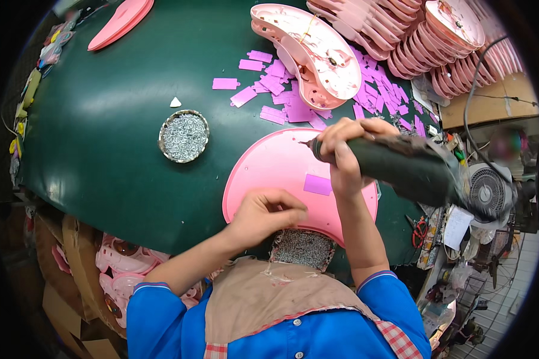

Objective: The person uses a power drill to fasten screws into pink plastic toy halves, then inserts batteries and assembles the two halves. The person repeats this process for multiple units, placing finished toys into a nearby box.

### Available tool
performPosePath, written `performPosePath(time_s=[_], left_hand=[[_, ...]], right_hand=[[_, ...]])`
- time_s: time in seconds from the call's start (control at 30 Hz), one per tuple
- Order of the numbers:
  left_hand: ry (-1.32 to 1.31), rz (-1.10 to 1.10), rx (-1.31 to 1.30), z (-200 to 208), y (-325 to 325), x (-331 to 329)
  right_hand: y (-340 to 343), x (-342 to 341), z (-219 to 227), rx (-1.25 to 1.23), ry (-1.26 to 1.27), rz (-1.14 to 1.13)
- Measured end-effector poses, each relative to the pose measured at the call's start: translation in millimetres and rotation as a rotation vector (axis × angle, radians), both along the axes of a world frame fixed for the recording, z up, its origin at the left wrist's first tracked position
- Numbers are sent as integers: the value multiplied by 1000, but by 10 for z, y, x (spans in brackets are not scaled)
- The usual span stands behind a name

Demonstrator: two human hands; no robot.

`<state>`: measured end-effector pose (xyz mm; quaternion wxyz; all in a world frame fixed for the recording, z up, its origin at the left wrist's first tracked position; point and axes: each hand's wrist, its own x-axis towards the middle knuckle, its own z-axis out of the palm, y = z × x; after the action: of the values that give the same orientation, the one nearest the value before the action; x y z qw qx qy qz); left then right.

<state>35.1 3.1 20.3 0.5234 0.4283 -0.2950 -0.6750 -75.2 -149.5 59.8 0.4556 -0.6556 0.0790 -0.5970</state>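
Note:
A dark electric screwdriver is gripped in my right hand, with its tip pointing left above the far part of a curved pink plastic shell. My left hand is closed, thumb and fingers drawn together over the shell's near left part; whatever is between the fingertips is too small to make out. On the shell lies a small purple plate, between my two hands. Close to my apron, partly under the shell's near edge, sits a container full of small metal screws.
A round bowl of screws and a small white triangular piece stand at left. Purple plates lie scattered beyond the shell, beside an assembled pink housing. Stacked pink shells fill the far right. Red-handled pliers lie right.

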Motion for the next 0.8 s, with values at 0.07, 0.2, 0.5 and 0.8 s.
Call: performPosePath(time_s=[0.07, 0.2, 0.5, 0.8], left_hand=[[-246, 98, -179, -75, -167, 152], [-736, 116, -316, -102, -406, 357], [-960, 101, -553, -259, -522, 386], [-760, 268, -602, -318, -163, 168]], right_hand=[[-80, 77, -102, 67, 16, -30], [-238, 84, -481, -46, 203, -156], [-101, -44, -234, 251, 1, 58], [525, -369, 278, 261, -81, 265]])
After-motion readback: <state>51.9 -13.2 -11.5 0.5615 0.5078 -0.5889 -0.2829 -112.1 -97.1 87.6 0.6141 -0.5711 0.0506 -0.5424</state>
